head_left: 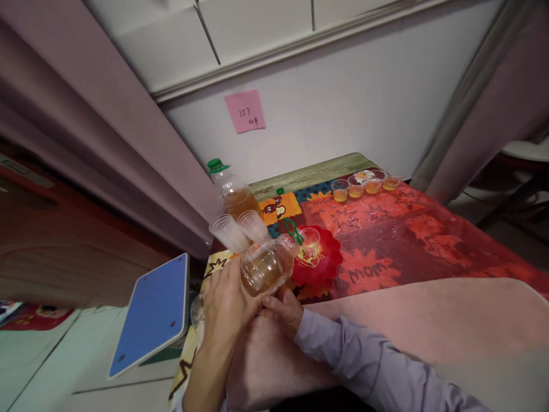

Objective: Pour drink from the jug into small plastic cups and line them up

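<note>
Centre: bottle [262, 272] above left hand [225, 292] and right hand [285, 309], neck end at left edge of dish [330, 269] | Left of centre: jug [240, 200] behind two cup stacks [229, 233] | Right of upper centre: four cups [373, 184] in a row on table [412, 229] | Upper centre: note [245, 111] on wall [343, 109] | Lower left: board [150, 309] beside table.

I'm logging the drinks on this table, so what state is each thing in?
Held bottle: tilted, part full.
Standing bottle: upright, capped, part full.
Green cap: lying loose.
Cup stacks: both nested.
Four cups: upright in a row, amber liquid in each.
Red dish: face up.
Dish cup: upright, contents unclear.
Pink note: stuck up, handwritten on.
</note>
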Motion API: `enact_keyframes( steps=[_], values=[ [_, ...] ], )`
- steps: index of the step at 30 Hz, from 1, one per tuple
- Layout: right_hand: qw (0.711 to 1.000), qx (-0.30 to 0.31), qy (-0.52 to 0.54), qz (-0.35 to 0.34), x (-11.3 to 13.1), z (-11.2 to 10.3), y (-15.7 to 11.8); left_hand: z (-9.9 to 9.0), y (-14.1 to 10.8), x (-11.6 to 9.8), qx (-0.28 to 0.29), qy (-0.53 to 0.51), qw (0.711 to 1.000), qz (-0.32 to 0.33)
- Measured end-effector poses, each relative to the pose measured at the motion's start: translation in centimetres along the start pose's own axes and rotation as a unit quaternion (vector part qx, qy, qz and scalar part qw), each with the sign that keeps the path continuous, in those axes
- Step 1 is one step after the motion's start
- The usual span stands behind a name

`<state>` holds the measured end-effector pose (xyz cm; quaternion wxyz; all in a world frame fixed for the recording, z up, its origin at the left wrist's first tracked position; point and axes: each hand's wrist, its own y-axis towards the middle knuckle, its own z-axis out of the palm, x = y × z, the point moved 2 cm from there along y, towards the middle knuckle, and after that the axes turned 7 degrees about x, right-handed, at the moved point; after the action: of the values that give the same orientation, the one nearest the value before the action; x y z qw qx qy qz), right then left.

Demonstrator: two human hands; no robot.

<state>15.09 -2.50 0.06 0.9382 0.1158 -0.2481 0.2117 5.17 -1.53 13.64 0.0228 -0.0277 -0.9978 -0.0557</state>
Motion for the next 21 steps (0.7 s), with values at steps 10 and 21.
enact_keyframes(
  steps=[10,21],
  values=[
    [0.999,-0.016,0.001,0.028,-0.2,-0.5,-0.1,-0.8,-0.1,-0.6,0.005,0.009,1.000,0.001],
    [1.000,0.005,0.001,0.018,0.2,-0.3,0.1,-1.3,0.2,-0.8,0.018,0.018,1.000,0.003]
  ],
)
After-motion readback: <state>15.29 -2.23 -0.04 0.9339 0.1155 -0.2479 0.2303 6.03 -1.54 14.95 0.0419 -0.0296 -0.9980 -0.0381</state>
